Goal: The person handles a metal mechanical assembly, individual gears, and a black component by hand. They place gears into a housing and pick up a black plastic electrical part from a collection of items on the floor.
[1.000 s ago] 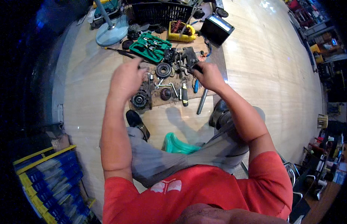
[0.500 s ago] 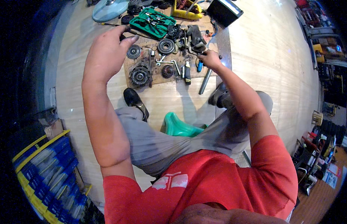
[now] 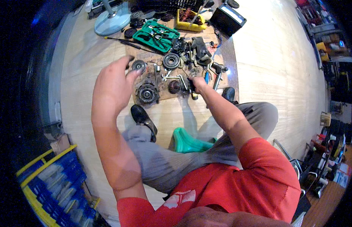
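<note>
My left hand hovers open beside the cardboard, with thumb and fingers apart and nothing between them. Near its thumb lies a small round metal wheel. Closer to me sits a larger greasy round part with a toothed rim. My right hand reaches down over a black and yellow handled tool; its fingers are partly hidden, so their grip does not show. Beside that hand are a dark gear and a bent metal wrench. A metal tube lies to its right.
A green case of pliers, a ring-shaped bearing, a yellow tray and a black box lie farther off. A green plastic stool stands between my legs. Blue and yellow racks are at left.
My right hand has moved left and nearer, from beside the metal tube to over the black and yellow handled tool. My left hand stays open. The view has tilted, so everything sits lower.
</note>
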Demonstrator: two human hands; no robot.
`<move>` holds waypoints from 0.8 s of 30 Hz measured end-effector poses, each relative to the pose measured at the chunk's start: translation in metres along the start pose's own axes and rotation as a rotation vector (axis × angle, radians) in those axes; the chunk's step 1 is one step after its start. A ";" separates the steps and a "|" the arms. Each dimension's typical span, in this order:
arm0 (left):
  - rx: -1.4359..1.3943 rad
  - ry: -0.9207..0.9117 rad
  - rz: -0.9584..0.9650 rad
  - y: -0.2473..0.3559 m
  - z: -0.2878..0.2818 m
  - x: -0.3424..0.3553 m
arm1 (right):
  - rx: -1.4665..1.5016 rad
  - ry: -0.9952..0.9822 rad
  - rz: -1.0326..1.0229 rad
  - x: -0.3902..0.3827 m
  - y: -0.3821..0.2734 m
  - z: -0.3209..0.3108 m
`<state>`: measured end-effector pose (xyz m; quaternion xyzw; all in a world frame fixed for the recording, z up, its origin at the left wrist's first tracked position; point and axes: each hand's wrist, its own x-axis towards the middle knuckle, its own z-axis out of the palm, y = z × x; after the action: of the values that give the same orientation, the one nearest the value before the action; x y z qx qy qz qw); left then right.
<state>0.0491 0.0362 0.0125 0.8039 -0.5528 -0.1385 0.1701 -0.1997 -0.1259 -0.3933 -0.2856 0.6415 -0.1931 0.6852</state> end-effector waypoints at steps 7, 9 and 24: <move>0.054 -0.106 -0.028 -0.002 0.014 0.005 | 0.052 0.007 -0.158 0.085 -0.072 0.063; 0.073 -0.151 -0.052 -0.003 0.018 0.006 | -0.003 0.126 -0.402 0.111 -0.102 0.081; 0.177 -0.243 -0.069 0.001 0.030 0.016 | -0.111 0.233 -0.559 0.184 -0.191 0.147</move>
<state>0.0419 0.0174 -0.0150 0.8115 -0.5516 -0.1912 0.0257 -0.0161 -0.3664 -0.4113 -0.4640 0.6217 -0.3704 0.5108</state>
